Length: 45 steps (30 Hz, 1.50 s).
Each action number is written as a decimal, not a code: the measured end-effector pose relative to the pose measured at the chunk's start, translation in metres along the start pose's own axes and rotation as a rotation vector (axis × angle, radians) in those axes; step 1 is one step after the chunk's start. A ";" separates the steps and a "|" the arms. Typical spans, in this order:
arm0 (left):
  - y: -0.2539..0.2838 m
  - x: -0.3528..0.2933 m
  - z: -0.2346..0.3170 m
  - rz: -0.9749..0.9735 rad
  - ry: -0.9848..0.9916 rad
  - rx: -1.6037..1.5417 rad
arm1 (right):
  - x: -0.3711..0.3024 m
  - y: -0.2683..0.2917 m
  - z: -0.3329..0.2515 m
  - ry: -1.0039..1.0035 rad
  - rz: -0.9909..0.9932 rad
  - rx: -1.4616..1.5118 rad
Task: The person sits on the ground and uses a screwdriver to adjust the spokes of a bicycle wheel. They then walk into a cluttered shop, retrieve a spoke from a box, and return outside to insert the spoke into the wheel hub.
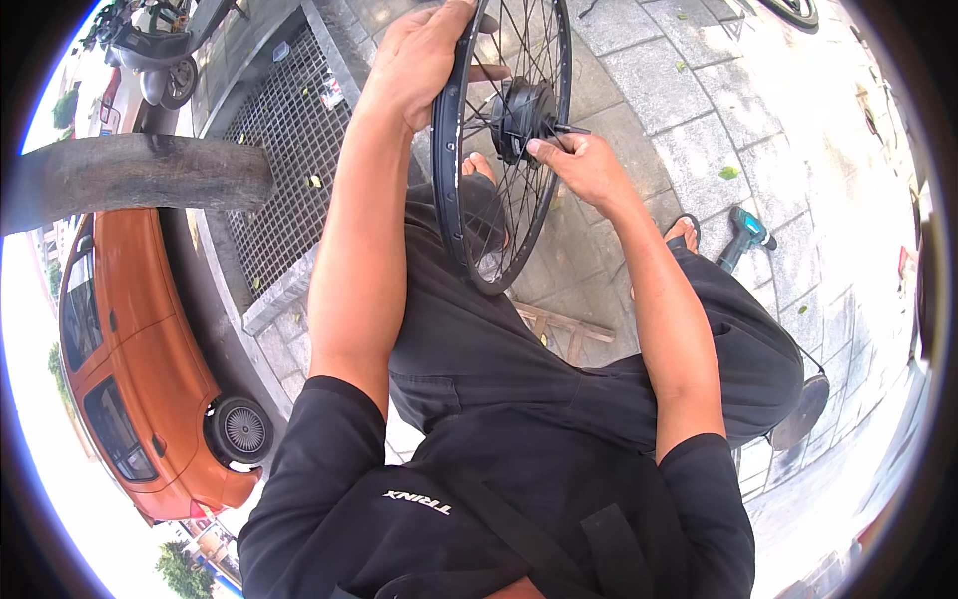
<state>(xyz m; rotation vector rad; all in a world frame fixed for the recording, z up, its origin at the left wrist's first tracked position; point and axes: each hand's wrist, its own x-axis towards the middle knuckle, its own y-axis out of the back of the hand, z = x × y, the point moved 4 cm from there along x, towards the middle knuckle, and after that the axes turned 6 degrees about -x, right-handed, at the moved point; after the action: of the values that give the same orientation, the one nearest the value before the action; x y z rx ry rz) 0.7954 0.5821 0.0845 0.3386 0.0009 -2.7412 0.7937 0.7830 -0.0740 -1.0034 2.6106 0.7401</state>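
Observation:
A bare bicycle wheel (449, 170), with a black rim, thin black spokes and no tyre, stands upright between my knees. My left hand (424, 60) is closed round the rim at its upper left, with some fingers behind it. In the middle of the wheel sits a thick black hub (521, 118), which looks like a hub motor. The hub's axle (571, 130) sticks out to the right. My right hand (589, 170) pinches at this axle end, thumb beside the hub; the fingertips are partly hidden. The wheel's top runs out of view.
A teal and black cordless drill (743, 235) lies on the paving to my right. A wooden piece (569, 329) lies between my legs. Leftward are a metal grating (269, 150), a tree trunk (150, 172), a parked orange car (150, 349) and a scooter (165, 50).

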 end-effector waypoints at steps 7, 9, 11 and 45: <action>-0.008 -0.004 0.010 0.004 -0.003 0.027 | -0.015 0.005 0.027 -0.020 0.153 0.255; -0.008 -0.005 0.013 0.006 -0.037 0.073 | 0.000 -0.009 0.023 0.004 0.164 0.260; -0.005 -0.002 0.006 -0.009 -0.042 -0.003 | 0.013 -0.026 0.023 0.016 0.196 0.249; 0.001 -0.002 0.003 -0.038 -0.043 -0.148 | 0.014 0.061 -0.020 0.264 0.209 -0.568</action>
<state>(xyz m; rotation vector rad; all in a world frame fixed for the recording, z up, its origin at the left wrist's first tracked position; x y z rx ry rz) 0.7967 0.5818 0.0884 0.2408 0.1990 -2.7653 0.7410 0.8030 -0.0402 -1.0268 2.8210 1.5612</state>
